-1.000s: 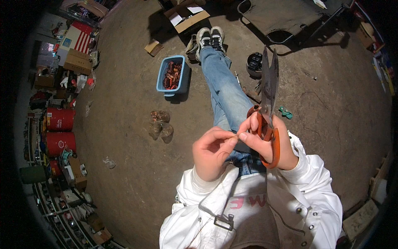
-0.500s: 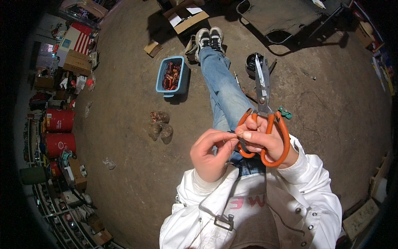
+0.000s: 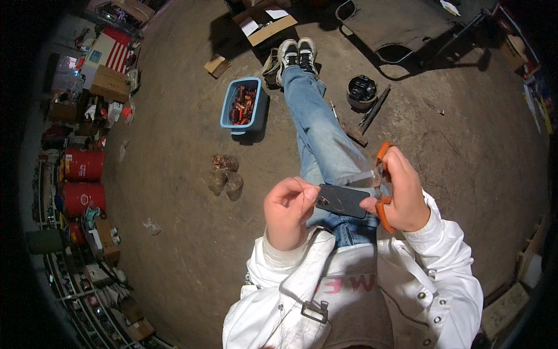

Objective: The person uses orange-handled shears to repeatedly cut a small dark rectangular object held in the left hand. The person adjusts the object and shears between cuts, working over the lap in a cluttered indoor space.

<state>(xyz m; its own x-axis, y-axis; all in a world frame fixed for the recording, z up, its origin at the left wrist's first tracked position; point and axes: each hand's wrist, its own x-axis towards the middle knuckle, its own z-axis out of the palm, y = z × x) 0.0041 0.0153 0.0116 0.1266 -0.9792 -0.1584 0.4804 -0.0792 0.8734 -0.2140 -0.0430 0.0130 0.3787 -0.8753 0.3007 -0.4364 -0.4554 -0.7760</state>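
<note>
My left hand [image 3: 287,210] is closed in a pinch on a thin wire [image 3: 300,185], a fine dark strand that stands up from the fingertips. In my right hand [image 3: 405,196] are large scissors [image 3: 383,152] with orange handles. Their blades point left toward my left hand and are smeared by motion, so how far apart they are cannot be told. A dark phone [image 3: 347,201] lies on my lap between the hands, partly behind the left fingertips and right thumb. Thin strands show against its back.
A blue tub [image 3: 259,116] of reddish-brown scrap stands left of my legs, with tied clear bags [image 3: 225,174] nearer. On the right are a round black container [image 3: 361,93] and a hammer [image 3: 354,135]. An open carton [image 3: 270,30] lies beyond my shoes; red drums [image 3: 84,166] line the left.
My hands have drawn apart, right hand to the right. The scissors, which hung on the right hand with blades pointing away, are now gripped with blades turned left. The phone has come into view.
</note>
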